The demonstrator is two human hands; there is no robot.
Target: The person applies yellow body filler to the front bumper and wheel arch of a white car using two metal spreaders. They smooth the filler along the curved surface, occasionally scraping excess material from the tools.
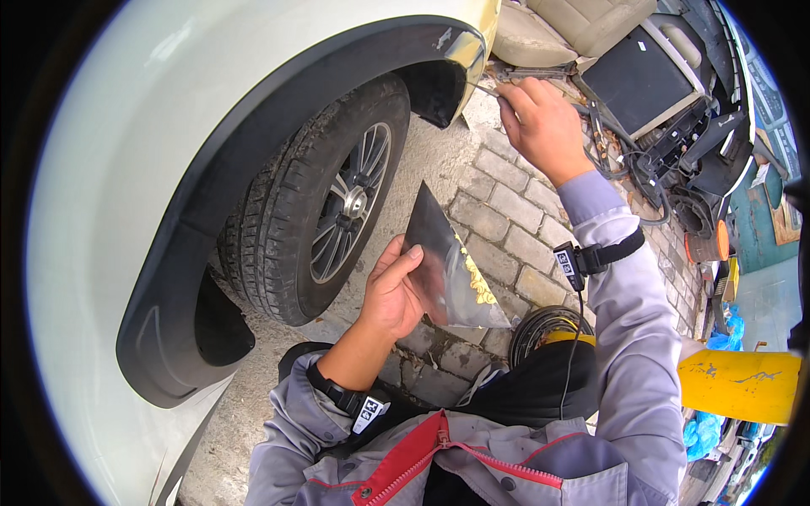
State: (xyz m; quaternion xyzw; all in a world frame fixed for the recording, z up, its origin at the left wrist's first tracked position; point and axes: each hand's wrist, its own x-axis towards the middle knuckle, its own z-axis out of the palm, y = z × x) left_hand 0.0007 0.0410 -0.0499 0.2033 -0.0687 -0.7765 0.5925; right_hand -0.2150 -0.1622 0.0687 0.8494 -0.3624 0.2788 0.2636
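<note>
My left hand grips a thin dark triangular plate by its left edge, thumb on top. Dabs of yellow paste, resembling body filler, lie along the plate's right edge. My right hand is closed on a thin tool, whose kind I cannot tell; its tip is at the edge of the car's wheel arch, by a yellowish patch. The black wheel-arch trim curves over the tyre on a light-coloured car body.
Beige car seats, a dark panel and loose car parts lie at the upper right. A coiled black hose is by my leg. A yellow cylindrical object stands at the right. Grey paving bricks cover the ground.
</note>
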